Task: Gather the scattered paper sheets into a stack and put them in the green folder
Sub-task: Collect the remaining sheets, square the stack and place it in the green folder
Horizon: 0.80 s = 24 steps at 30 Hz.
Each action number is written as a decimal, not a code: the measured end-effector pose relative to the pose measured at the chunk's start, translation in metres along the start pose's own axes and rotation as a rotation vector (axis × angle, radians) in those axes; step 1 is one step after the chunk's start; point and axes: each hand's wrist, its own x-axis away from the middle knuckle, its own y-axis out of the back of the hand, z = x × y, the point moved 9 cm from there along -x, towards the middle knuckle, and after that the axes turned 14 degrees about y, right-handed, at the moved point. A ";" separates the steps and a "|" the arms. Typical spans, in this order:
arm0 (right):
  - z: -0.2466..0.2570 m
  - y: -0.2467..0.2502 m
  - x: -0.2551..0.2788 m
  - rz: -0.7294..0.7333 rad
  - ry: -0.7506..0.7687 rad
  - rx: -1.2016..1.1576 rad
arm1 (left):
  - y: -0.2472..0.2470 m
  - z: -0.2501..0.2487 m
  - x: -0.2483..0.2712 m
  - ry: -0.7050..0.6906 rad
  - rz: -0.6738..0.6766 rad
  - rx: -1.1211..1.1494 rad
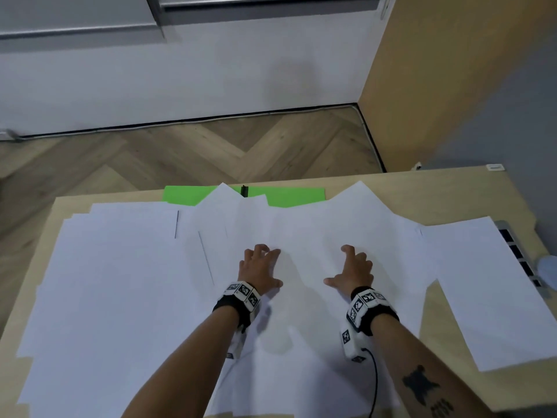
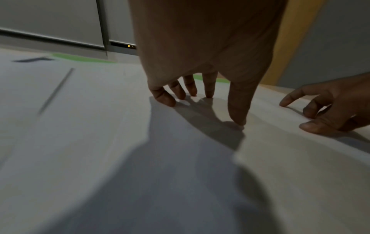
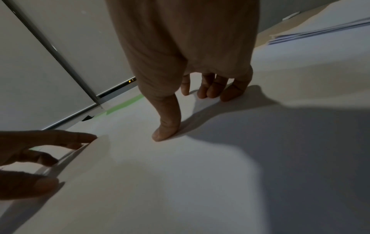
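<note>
Pressing spread fingertips on the overlapping paper sheets (image 1: 301,236), your left hand (image 1: 259,267) and right hand (image 1: 351,270) grip nothing — green folder (image 1: 280,197) half-buried behind.

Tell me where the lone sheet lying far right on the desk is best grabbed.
Probably the lone sheet's near right corner, from the desk's right side: it seems to overhang the desk edge there, so fingers could get under it; elsewhere it lies flat.

The paper sheets (image 1: 120,282) look matt, smooth and white. The green folder (image 1: 289,197) looks like smooth plastic. The surface (image 1: 437,191) is pale matt wood.
</note>
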 end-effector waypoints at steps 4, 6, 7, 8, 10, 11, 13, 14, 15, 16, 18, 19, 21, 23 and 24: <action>0.001 0.000 0.002 -0.014 -0.001 -0.017 | -0.005 -0.018 -0.008 -0.037 0.034 0.042; 0.001 0.001 0.003 -0.017 0.001 -0.025 | -0.006 -0.027 -0.012 -0.046 0.050 0.058; 0.001 0.001 0.004 -0.016 0.005 -0.021 | -0.007 -0.030 -0.013 -0.044 0.053 0.070; 0.002 0.002 0.005 -0.014 0.008 -0.017 | -0.007 -0.032 -0.015 -0.034 0.056 0.092; 0.003 0.002 0.008 -0.014 0.024 -0.016 | -0.007 -0.034 -0.020 0.007 0.064 0.161; 0.005 0.002 0.008 -0.012 0.037 -0.015 | -0.007 -0.034 -0.023 0.027 0.069 0.193; 0.006 0.003 0.008 -0.013 0.060 -0.007 | -0.006 -0.036 -0.028 0.045 0.076 0.222; 0.006 0.003 0.008 -0.013 0.068 -0.007 | -0.006 -0.037 -0.030 0.052 0.082 0.229; 0.007 0.003 0.009 -0.016 0.080 -0.010 | -0.006 -0.038 -0.032 0.060 0.087 0.235; 0.007 0.003 0.010 -0.019 0.093 -0.014 | -0.006 -0.039 -0.032 0.064 0.089 0.242; 0.007 0.002 0.011 -0.027 0.117 -0.025 | -0.007 -0.044 -0.034 0.050 0.093 0.244; 0.006 0.002 0.011 -0.030 0.128 -0.027 | -0.008 -0.049 -0.034 0.037 0.100 0.228; 0.006 0.003 0.010 -0.033 0.150 -0.020 | -0.010 -0.061 -0.032 0.027 0.102 0.159; 0.006 0.004 0.010 -0.022 0.170 -0.003 | -0.011 -0.075 -0.030 0.036 0.082 0.108; 0.006 0.004 0.010 -0.017 0.178 0.006 | -0.012 -0.082 -0.029 0.041 0.076 0.109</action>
